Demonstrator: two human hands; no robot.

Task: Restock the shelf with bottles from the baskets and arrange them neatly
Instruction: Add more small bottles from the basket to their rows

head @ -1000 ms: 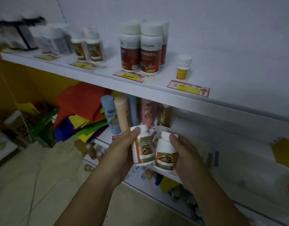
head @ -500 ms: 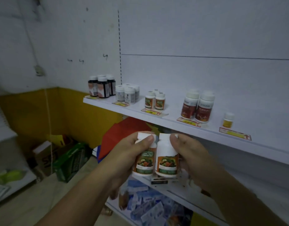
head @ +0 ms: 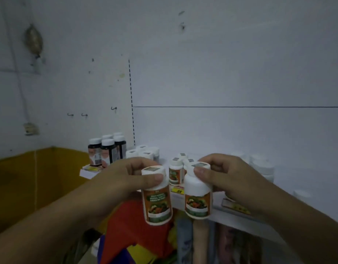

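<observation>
My left hand (head: pixel 124 178) grips a white bottle with an orange vegetable label (head: pixel 157 201) near its cap. My right hand (head: pixel 231 178) grips a matching white bottle (head: pixel 198 199) the same way. Both bottles hang upright, side by side, just in front of the white shelf (head: pixel 240 222). Behind them on the shelf stand matching orange-labelled bottles (head: pixel 175 171). To their left sit small white bottles (head: pixel 145 152) and dark bottles with white caps (head: pixel 107 149).
More white-capped bottles (head: pixel 261 166) stand behind my right hand. Yellow price tags (head: pixel 177 191) line the shelf front. Red and yellow sheets (head: pixel 134 225) and tall tubes (head: pixel 200 242) lie below the shelf. No basket is in view.
Both hands have lifted the two bottles from below the shelf up to shelf height, near the matching bottles. My view has tilted up toward the wall.
</observation>
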